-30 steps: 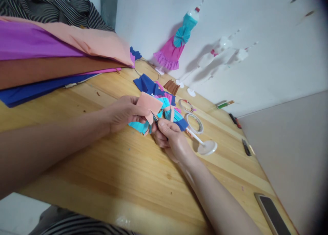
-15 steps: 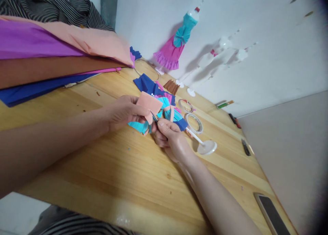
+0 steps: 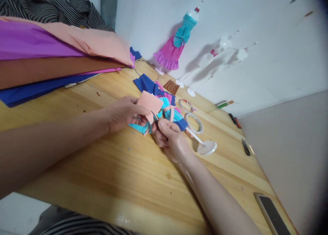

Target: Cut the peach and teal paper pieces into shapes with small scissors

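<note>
A peach piece of paper (image 3: 150, 101) is pinched between the thumb and fingers of my left hand (image 3: 126, 112). My right hand (image 3: 167, 132) is closed around small dark scissors (image 3: 154, 116), whose blades meet the lower edge of the peach piece; the handles are hidden by my fingers. Beneath and behind my hands lie turquoise paper pieces (image 3: 139, 127), blue paper (image 3: 146, 84) and pink scraps. A small mannequin in turquoise and blue lies on its side, its white round stand (image 3: 207, 147) pointing toward me.
Rolls of tape (image 3: 194, 123) lie right of my hands, a phone (image 3: 273, 214) at the table's right edge, a cutter (image 3: 246, 147) beyond it. Coloured paper sheets (image 3: 64, 62) are stacked at left. A dressed mannequin (image 3: 176, 45) and bare white ones (image 3: 206, 60) stand by the wall.
The peach piece and my left hand have shifted very slightly. My right hand stays in place with the scissors at the paper's edge.
</note>
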A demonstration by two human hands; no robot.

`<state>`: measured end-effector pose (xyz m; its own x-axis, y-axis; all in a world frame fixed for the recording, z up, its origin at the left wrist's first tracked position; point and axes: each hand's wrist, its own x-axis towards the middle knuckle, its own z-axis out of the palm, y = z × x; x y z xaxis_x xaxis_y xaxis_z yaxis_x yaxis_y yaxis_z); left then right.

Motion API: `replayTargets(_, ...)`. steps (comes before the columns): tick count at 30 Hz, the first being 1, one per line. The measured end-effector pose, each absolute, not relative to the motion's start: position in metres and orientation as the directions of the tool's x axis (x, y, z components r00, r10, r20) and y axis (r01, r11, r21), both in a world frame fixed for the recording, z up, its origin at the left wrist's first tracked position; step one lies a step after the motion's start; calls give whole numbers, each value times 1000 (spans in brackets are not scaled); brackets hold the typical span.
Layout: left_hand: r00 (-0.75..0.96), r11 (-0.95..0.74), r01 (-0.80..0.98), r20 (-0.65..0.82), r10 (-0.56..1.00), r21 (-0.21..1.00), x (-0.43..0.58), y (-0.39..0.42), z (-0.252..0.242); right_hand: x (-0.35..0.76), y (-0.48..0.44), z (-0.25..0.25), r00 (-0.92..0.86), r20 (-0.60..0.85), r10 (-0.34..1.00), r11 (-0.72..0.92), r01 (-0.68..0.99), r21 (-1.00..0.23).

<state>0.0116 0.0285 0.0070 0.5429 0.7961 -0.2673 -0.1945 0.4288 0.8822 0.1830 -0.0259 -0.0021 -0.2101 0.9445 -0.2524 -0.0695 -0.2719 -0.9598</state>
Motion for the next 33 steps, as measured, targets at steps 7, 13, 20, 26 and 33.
replayTargets(7,517,390,-162,-258,816,907,12,24,11,183,-26,-2,-208,-259,943,-280,-76,-957)
replayTargets(13,451,385,-121,-295,842,915,13,24,13,183,-26,-5,-197,-258,946,-279,-84,-957)
replayTargets(20,486,354,-141,-247,838,924,12,25,6,183,-26,-3,-199,-259,945,-279,-81,-957)
replayTargets(26,533,345,-153,-217,818,926,11,28,-4,183,-26,-5,-201,-248,948,-266,-71,-961)
replayTargets(33,548,377,-132,-249,799,917,11,25,7,182,-26,-5,-206,-249,946,-268,-70,-961)
